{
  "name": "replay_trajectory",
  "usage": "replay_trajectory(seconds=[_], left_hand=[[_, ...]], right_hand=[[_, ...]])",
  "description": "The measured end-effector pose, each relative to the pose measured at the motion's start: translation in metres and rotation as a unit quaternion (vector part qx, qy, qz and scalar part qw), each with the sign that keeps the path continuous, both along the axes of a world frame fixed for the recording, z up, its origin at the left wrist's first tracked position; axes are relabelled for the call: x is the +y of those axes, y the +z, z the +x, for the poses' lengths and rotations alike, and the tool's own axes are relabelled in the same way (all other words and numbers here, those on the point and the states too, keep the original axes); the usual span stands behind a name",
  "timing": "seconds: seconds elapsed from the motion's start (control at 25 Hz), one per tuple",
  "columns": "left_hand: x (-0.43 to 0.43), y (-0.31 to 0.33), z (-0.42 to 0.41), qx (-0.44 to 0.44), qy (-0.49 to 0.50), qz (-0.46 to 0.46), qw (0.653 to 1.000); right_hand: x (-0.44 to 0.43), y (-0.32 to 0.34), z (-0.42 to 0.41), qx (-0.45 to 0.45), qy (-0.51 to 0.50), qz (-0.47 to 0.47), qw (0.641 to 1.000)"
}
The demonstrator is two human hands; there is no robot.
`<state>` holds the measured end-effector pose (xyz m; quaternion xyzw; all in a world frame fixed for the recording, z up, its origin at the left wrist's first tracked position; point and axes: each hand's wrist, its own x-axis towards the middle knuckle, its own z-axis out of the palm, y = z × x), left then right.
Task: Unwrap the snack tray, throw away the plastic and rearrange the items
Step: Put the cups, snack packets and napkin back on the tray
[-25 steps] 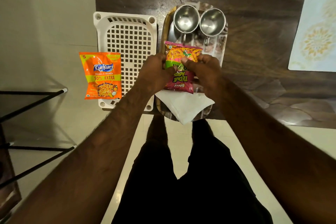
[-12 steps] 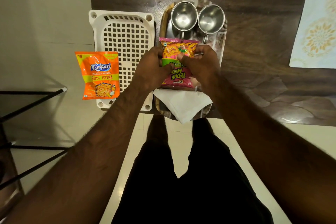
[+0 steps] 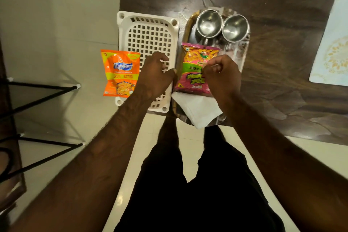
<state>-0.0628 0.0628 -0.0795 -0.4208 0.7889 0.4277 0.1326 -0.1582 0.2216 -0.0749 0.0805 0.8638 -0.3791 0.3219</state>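
Observation:
The snack tray (image 3: 186,30) lies on the dark table, covered in clear plastic wrap (image 3: 237,53) that shines near the cups. It carries two steel cups (image 3: 209,23) (image 3: 235,27), a pink snack packet (image 3: 192,62) and a white napkin (image 3: 197,111). My right hand (image 3: 222,75) hovers over the packet's right side with fingers pinched, seemingly on the film. My left hand (image 3: 156,75) is by the tray's left rim, above the white basket (image 3: 148,34), thumb pressed to fingers, also seemingly on film. An orange snack packet (image 3: 120,73) rests on the basket's left edge.
A pale patterned placemat (image 3: 333,43) lies at the table's right. A black metal rack (image 3: 37,90) stands on the floor to the left. The table edge runs just below the napkin, which overhangs it. My legs are below.
Both hands were pinched together over the middle of the pink packet. They have drawn apart, the left going left over the basket, the right slightly right. The packet stays on the tray.

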Motion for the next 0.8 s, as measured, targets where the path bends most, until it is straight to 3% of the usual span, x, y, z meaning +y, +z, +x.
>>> replay_trajectory(seconds=[0.16, 0.28, 0.36, 0.52, 0.8], left_hand=[[-0.036, 0.020, 0.031, 0.019, 0.056, -0.056, 0.997], [-0.077, 0.023, 0.069, -0.003, 0.137, -0.172, 0.976], [-0.100, 0.017, 0.093, -0.034, 0.178, -0.180, 0.967], [-0.110, -0.001, 0.114, -0.146, 0.093, -0.072, 0.982], [-0.115, 0.007, 0.102, -0.046, 0.002, -0.062, 0.997]], right_hand=[[-0.040, 0.014, 0.014, -0.065, 0.089, -0.080, 0.991], [-0.073, 0.021, 0.029, -0.109, 0.160, -0.098, 0.976], [-0.091, 0.021, 0.039, -0.138, 0.189, -0.101, 0.967], [-0.110, 0.015, 0.060, -0.188, 0.230, -0.073, 0.952], [-0.114, 0.013, 0.061, -0.047, 0.249, -0.081, 0.964]])
